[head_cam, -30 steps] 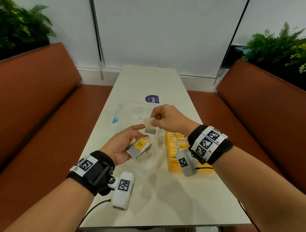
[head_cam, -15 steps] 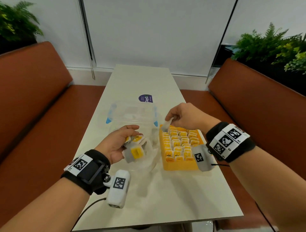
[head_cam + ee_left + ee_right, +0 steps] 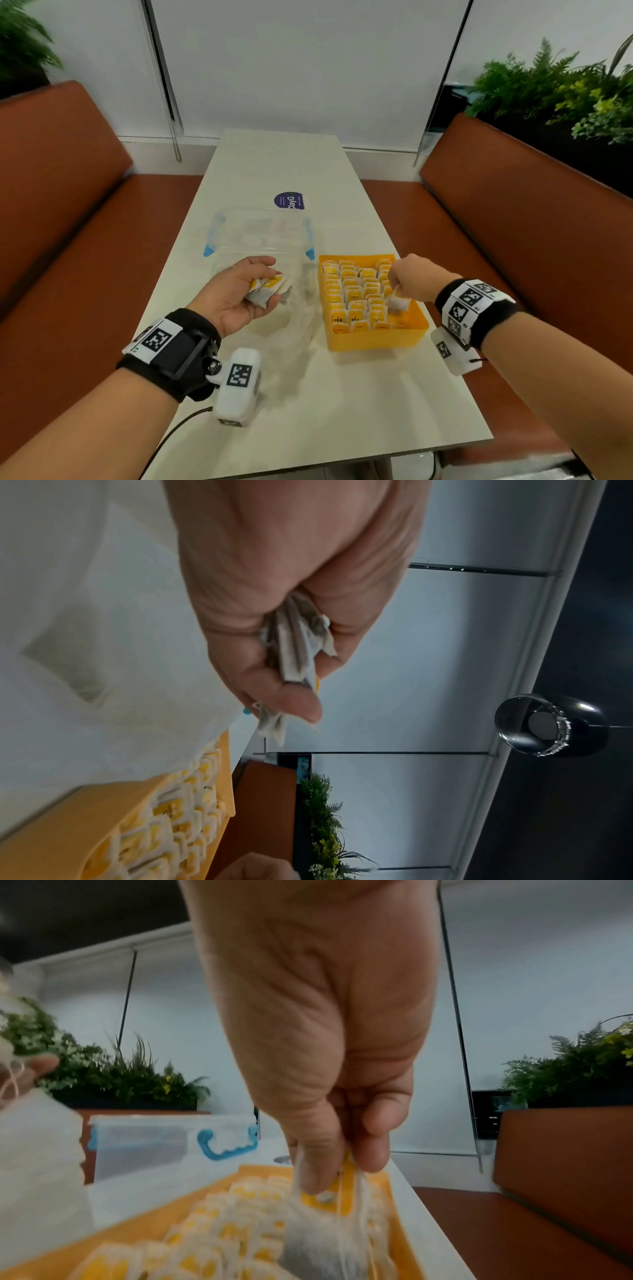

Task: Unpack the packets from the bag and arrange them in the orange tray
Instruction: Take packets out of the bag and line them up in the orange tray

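Observation:
The orange tray (image 3: 376,337) sits on the table's right side, packed with rows of white tea packets bearing yellow tags (image 3: 356,294). Over its right half my right hand (image 3: 409,279) pinches one tea packet (image 3: 399,303) by its top; the right wrist view shows the packet (image 3: 329,1240) hanging from thumb and finger just above the rows. My left hand (image 3: 239,291) is palm-up left of the tray and grips a small bunch of packets (image 3: 269,289), seen squeezed in the fist (image 3: 294,647). A crumpled clear plastic bag (image 3: 301,322) lies under and beside the left hand.
A clear plastic box with blue clips (image 3: 260,233) stands behind the left hand, a round purple sticker (image 3: 289,200) beyond it. Brown benches (image 3: 534,233) flank the white table (image 3: 325,394) on both sides. Plants stand behind the benches.
My right hand has carried one packet from in front of the left hand over to the tray and lowered it toward the right rows. The left hand has closed round its bunch.

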Motion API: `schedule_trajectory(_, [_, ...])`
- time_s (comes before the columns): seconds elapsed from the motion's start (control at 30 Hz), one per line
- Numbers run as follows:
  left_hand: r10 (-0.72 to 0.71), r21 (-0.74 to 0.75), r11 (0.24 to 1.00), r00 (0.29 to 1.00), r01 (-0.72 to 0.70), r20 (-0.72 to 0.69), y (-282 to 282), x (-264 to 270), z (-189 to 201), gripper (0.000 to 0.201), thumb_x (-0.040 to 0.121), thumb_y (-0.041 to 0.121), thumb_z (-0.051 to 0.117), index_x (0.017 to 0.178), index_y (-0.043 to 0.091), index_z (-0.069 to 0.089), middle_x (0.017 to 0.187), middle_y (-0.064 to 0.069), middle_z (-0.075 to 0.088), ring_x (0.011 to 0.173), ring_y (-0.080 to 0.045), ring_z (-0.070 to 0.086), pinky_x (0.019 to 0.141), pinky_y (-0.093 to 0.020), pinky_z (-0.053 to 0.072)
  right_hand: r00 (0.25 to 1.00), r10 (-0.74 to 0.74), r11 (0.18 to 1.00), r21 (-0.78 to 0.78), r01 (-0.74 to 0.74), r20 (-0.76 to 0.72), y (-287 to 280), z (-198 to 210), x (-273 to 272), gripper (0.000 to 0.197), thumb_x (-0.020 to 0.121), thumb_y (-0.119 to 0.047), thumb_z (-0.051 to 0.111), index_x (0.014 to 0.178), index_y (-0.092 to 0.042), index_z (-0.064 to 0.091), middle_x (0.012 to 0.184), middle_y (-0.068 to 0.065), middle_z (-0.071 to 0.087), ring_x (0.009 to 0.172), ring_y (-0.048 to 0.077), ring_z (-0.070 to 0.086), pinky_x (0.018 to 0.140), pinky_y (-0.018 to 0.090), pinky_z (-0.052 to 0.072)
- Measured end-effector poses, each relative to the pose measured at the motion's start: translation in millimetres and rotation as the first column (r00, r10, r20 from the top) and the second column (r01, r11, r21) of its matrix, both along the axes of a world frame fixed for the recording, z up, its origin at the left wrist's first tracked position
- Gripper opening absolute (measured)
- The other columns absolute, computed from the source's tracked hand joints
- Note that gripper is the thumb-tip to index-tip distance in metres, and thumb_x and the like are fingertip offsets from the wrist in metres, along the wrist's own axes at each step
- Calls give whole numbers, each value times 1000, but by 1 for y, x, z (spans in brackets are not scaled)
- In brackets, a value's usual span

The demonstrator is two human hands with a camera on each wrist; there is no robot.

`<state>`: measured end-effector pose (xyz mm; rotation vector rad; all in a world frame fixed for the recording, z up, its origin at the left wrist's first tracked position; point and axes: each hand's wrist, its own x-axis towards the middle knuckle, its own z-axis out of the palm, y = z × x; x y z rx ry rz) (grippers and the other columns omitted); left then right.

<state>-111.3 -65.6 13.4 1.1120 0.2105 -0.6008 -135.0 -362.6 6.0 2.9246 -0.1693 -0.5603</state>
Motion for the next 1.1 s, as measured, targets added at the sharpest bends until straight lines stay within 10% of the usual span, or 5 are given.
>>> schedule_trajectory(0.77, [66, 25, 998, 998, -66, 9, 12, 10, -1, 13, 90, 1, 57, 93, 12, 62, 99, -13, 61, 93, -30, 62, 46, -23, 52, 997, 49, 961, -270, -65, -64, 11, -40, 18, 10, 87, -4, 55, 89, -13, 56, 66, -3, 44, 72, 24, 56, 63, 31, 47])
schedule_trajectory(1.1, [80, -36, 996, 997, -81, -14, 25, 10, 0, 10, 90, 3, 57, 93, 11, 63, 113, -19, 58, 103, -35, 59, 46, -24, 52, 961, 129, 975, -210, -78, 243, 64, 14, 13, 11, 87, -17, 57, 98, -16, 59, 80, 1, 51, 72, 24, 56, 54, 30, 38])
